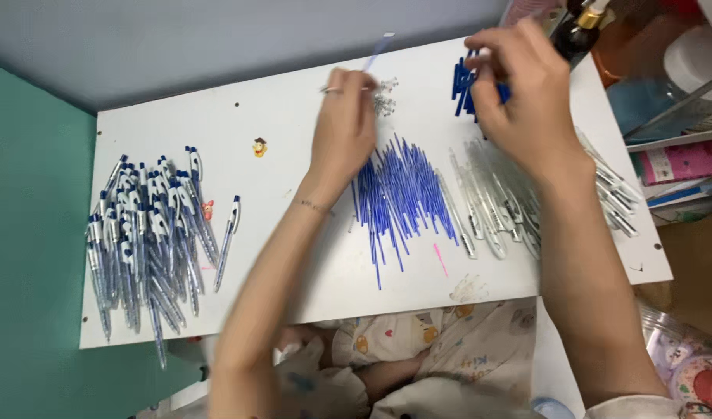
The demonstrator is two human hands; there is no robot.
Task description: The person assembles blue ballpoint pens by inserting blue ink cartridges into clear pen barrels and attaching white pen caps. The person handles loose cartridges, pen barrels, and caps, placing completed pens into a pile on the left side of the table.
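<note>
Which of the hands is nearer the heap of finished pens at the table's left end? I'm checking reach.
Left. The left hand is over the table's middle, right of the finished pens. The right hand is farther right, by the blue caps.

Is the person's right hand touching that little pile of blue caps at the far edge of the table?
Touching. In the head view the right hand lies over the pile of blue caps, its fingertips reaching among them.
</note>
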